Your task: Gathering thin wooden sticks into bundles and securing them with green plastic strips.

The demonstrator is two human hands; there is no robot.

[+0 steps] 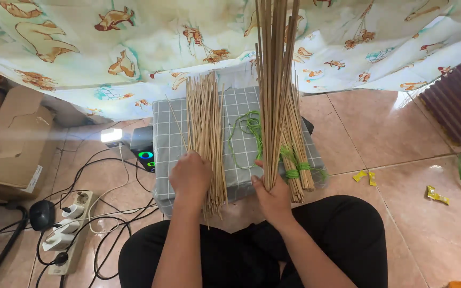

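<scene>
My right hand (273, 200) grips the lower end of a bundle of thin bamboo sticks (274, 80) held upright, its top running out of the frame. My left hand (190, 178) rests palm down on a loose pile of the same sticks (205, 122) lying on a grey checked cloth (169, 133) over a low box. Just right of the upright bundle lies a tied bundle of sticks (300, 160) bound with green string. A loose green string (247, 128) curls on the cloth between the piles.
A patterned cream curtain (134, 42) hangs behind. At left lie a power strip with plugs (68, 229), cables, a cardboard box (12, 144) and a small black device with a green light (145, 154). Yellow wrappers (436, 194) lie on the tiled floor at right.
</scene>
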